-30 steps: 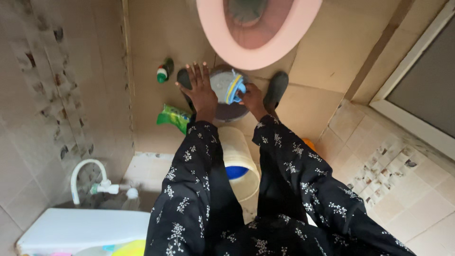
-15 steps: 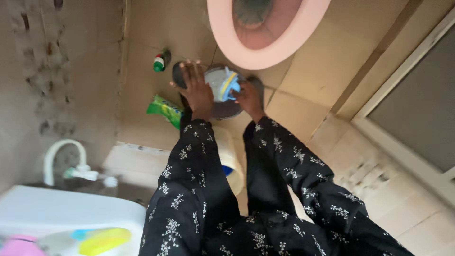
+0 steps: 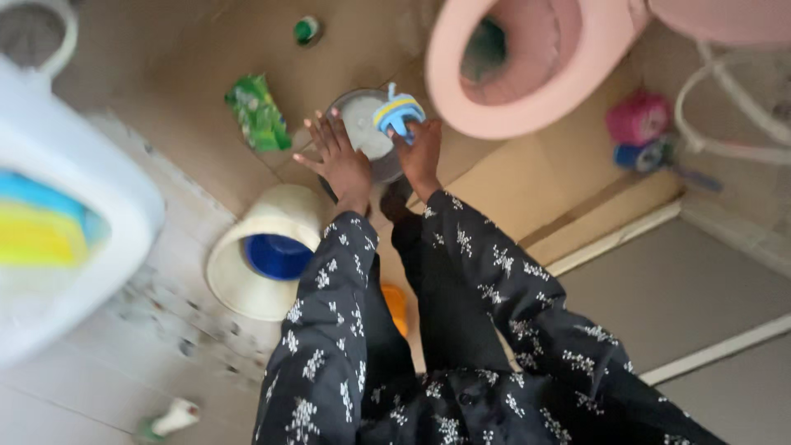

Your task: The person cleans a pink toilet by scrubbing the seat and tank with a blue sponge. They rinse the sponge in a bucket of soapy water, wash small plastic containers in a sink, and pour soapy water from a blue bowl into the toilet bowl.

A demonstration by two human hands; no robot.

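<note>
1. At the far left we see a white plastic basin [image 3: 99, 222] holding something yellow and blue.
2. A cream bucket [image 3: 247, 280] lies with a blue inside, and above it a green plastic sachet [image 3: 257, 111] rests on the tan floor.
3. Our left hand [image 3: 339, 161] lies open, fingers spread, flat on the rim of the round grey metal bowl [image 3: 362, 124] on the floor.
4. Our right hand [image 3: 420, 152] grips a blue and yellow scrubbing brush [image 3: 398, 114] over the bowl's right edge.
5. The pink toilet bowl [image 3: 527, 74] stands just beside the grey bowl, with pink and blue bottles [image 3: 638, 132] further right.
</note>
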